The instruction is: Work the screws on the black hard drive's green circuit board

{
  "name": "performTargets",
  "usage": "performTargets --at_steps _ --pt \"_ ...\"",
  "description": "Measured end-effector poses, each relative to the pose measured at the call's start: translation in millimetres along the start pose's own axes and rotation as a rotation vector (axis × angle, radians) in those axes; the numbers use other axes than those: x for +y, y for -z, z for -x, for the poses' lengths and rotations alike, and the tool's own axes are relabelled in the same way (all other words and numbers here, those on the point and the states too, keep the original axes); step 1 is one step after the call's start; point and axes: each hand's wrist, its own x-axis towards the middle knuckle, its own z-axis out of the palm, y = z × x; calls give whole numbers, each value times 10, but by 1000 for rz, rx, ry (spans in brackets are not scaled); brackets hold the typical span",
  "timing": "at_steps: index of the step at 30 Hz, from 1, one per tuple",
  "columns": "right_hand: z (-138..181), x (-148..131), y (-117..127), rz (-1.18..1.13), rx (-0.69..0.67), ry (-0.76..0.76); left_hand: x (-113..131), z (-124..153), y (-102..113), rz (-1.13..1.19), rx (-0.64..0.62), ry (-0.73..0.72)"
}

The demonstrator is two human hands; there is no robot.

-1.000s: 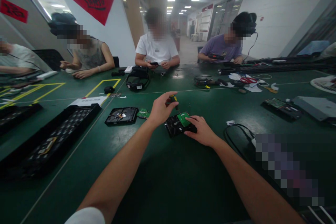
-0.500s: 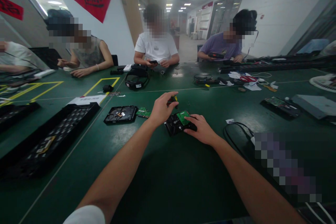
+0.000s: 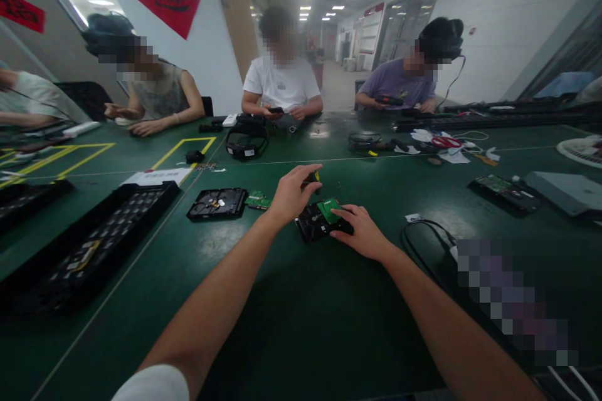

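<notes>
Hard drive [image 3: 309, 224]: one green board [image 3: 327, 209] on top, two hands [image 3: 288, 196] [image 3: 365, 232], one screwdriver [image 3: 317, 177].

Well to the left of the fingers [image 3: 305, 170], a long black tray [image 3: 150, 213] lies aslant on the green table [image 3: 273, 313], with a white sheet [image 3: 157, 177] at its far end and yellow tape [image 3: 183, 139] marked beyond. Past the fingers, slightly left, sits a black strapped headset [image 3: 245, 151]; farther out, directly opposite, is a person in a white T-shirt [image 3: 282, 84], flanked by a person in a sleeveless top [image 3: 164, 94] and a person in purple [image 3: 397, 83]. Beyond the fingers to the right lie scattered white papers [image 3: 454, 156]; farther right are a grey box [image 3: 564, 193] and a round white grille [image 3: 583, 150]. A black cable [image 3: 406, 247] curves nearer, right of the fingers.
</notes>
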Motion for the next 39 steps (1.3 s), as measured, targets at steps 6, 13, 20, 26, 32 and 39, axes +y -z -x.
performTargets --at_steps 6,13,20,26,32,39 --pt "1 -3 4 -3 -6 -4 -22 -6 -4 5 -11 -23" --pt "10 -15 12 20 3 -2 -19 -8 -7 -3 -21 -53" --pt "6 7 -7 32 7 8 -42 -15 -24 -38 -34 -104" --pt "4 18 -19 38 18 28 -17 -16 -12 -64 -38 -116" --pt "9 27 -24 41 19 36 3 -9 -24 -37 -23 -71" --pt "8 41 -29 42 20 33 -25 -11 -30 -41 -25 -67"
